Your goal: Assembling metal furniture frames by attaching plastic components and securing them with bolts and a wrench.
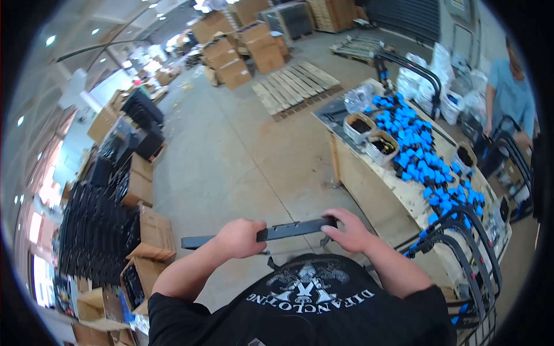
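Well out to the left of the left grip stands a tall stack of black parts (92,230), with brown cardboard boxes (151,230) between it and the forearm. The long end of the black bar (294,230) juts out on that side, so it seems wise to watch that tip when turning, as it would reach the boxes first.

The left grip (242,237) is closed around the bar partway along, with the fingers wrapped over it. Since the bar runs on well past this hand, I judge that it bears more of the weight and does best with a firm, straight wrist.

Between the two grips the bar spans the front of the body, held above the floor (225,155), its right side a little higher in view. A row of small holes shows along it.

The right grip (351,232) is closed on the right end, thumb on the near side and fingers over the far side. A light, steering hold there should be enough to stop the bar twisting.

Just beyond the right grip is the wooden counter (369,196), strewn with blue pieces (412,144). Curved black frames (473,248) crowd its near end, so the right elbow would do well to stay tucked in.
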A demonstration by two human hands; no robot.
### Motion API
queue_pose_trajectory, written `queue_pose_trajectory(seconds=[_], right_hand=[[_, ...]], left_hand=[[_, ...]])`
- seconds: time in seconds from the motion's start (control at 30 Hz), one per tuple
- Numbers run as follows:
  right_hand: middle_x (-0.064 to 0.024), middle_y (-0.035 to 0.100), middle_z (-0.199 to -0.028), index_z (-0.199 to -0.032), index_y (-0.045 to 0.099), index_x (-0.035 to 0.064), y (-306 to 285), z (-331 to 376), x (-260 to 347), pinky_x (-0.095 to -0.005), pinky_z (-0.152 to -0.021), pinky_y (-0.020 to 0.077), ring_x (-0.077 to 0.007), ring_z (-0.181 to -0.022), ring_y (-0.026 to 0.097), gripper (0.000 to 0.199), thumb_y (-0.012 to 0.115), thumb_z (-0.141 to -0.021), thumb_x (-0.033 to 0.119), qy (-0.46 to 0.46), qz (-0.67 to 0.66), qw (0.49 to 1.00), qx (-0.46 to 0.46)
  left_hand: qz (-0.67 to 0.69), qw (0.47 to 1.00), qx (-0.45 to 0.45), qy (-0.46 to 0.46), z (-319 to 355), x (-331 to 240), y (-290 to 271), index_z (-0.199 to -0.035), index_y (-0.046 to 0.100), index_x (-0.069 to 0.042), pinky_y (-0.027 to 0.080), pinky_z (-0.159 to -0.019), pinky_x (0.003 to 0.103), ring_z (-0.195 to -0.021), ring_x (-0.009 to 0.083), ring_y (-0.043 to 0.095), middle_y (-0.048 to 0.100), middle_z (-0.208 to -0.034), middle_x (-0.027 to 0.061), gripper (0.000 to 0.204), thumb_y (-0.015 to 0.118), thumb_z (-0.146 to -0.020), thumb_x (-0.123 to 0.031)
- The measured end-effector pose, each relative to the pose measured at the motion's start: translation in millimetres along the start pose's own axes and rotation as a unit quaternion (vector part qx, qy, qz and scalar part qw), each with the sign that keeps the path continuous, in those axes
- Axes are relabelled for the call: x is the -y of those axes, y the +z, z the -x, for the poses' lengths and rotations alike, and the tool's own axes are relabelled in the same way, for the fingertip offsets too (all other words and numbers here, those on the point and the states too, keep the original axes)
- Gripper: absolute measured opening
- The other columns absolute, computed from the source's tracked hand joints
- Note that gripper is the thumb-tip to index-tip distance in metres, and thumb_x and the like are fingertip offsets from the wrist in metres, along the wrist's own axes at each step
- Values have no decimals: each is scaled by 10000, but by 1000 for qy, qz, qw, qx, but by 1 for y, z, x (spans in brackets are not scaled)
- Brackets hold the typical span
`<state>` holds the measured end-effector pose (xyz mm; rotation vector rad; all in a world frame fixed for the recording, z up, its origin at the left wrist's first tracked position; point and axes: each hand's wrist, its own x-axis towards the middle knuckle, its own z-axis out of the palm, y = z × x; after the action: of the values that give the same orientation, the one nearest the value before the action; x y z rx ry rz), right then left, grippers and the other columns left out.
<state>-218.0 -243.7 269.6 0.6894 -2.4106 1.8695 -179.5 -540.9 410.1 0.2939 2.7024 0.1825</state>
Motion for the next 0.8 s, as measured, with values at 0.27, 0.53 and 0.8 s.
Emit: queue_pose_trajectory(seconds=[0.27, 0.53, 0.8], right_hand=[[-147, 601, -825, -924, 618, 53, -13, -65, -57, -432, -732, 471, -337, -806, 572, 374, 756, -837, 390, 103, 142, 983, -56], [-103, 545, -722, -872, 562, 27, 2, -85, -109, -362, -606, 438, -196, -664, 518, 355, 756, -830, 320, 209, 172, 904, -331], [-130, 500, -655, -809, 528, 13, -46, -196, -132, -375, -582, 421, -208, -622, 436, 448, 703, -906, 414, 231, 220, 846, -427]], left_hand=[[-2, 979, 50, 197, -202, 43, -24, -912, 644, -74, 543, -734, 500, -817, 410, 671, 690, -827, 185, 242, 689, -750, -248], [-62, 900, 30, 429, -380, 19, -67, -888, 642, -103, 554, -722, 501, -800, 385, 684, 699, -825, 152, 237, 694, -718, -259], [-85, 864, -22, 496, -533, -25, -113, -913, 672, -122, 543, -753, 486, -856, 352, 688, 707, -851, 134, 264, 701, -686, -255]])
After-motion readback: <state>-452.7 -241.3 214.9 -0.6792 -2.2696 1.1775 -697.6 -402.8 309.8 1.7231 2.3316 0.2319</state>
